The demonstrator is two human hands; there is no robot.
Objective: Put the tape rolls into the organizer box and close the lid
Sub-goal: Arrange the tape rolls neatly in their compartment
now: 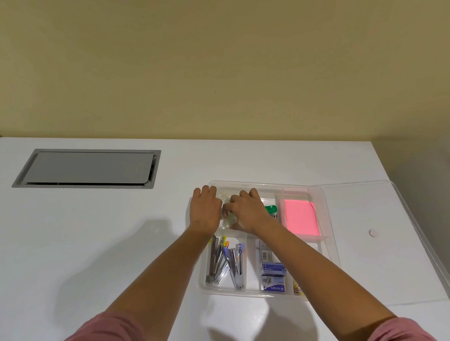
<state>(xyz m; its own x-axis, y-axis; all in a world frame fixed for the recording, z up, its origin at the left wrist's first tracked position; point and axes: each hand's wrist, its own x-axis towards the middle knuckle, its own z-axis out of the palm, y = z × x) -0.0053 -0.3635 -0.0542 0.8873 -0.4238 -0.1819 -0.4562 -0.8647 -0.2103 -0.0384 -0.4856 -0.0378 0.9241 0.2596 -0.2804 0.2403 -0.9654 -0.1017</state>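
A clear plastic organizer box [329,232] lies open on the white table, its clear lid [399,240] flat on the table to its right. Both my hands are over the box's far-left compartment. Clear tape rolls [226,218] show between them, mostly hidden. My left hand [205,209] rests at the compartment's left side, fingers curled over its far edge. My right hand [245,209] is closed on a clear tape roll from the right. Whether my left hand grips a roll is hidden.
Other compartments hold a green item [271,209], pink sticky notes [300,217], metal staplers [226,263] and blue staple boxes [273,276]. A grey cable hatch [88,168] is set in the table at the far left. The table's right edge runs just past the lid.
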